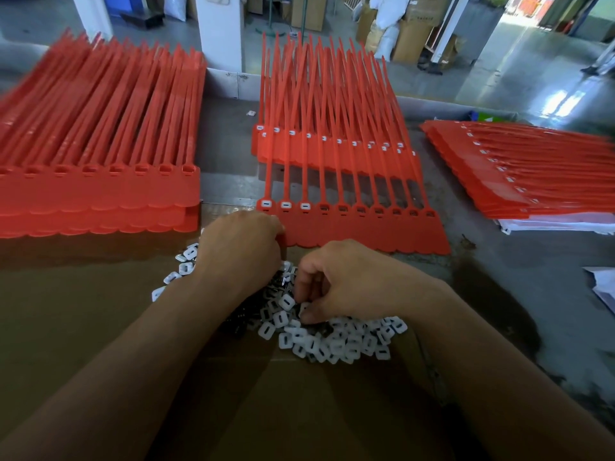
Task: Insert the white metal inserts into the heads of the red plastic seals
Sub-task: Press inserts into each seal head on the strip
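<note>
Under my right grip (346,281), pinched narrow on one white metal insert (303,309), lies the heap (332,341); beside it my left grip (239,251) holds the red plastic seal strip (366,234). Three heads (286,205) filled; the fourth head (323,207) likely next, pressed square.

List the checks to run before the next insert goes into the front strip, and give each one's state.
1. Left hand holds the front seal strip at its near left corner: ok.
2. First three heads from the left carry white inserts: ok.
3. Fourth head is empty and uncovered: ok.
4. Right hand has its fingers down in the pile: ok.
5. A single insert is pinched in those fingers: cannot tell.
6. That insert is turned the right way for the head: cannot tell.
</note>
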Action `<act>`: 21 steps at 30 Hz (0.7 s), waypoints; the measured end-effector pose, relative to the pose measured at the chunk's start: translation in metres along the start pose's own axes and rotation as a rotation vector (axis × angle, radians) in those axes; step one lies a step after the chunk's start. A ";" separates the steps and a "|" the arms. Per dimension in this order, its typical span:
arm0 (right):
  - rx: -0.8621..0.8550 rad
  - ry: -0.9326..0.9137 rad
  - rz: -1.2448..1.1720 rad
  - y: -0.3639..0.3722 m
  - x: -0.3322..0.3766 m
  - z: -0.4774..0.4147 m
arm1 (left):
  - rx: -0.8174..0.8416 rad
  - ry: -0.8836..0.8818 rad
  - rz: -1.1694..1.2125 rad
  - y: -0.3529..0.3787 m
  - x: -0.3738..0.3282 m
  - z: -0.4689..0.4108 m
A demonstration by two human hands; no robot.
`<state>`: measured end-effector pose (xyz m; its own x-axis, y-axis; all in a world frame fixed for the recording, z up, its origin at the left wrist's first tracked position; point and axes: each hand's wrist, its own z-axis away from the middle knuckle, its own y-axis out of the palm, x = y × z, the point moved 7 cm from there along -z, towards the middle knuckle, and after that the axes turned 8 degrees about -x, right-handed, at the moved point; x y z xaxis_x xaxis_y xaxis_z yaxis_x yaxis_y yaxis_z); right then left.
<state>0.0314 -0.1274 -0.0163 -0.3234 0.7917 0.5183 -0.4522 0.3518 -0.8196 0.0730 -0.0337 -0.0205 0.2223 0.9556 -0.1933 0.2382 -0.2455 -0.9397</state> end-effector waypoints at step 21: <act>-0.455 0.123 -0.204 -0.050 -0.059 -0.016 | -0.017 0.022 -0.037 0.002 0.000 -0.001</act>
<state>0.0864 -0.1836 -0.0103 -0.1534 0.7279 0.6683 -0.0795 0.6651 -0.7425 0.0743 -0.0344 -0.0220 0.2332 0.9605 -0.1518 0.2630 -0.2126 -0.9411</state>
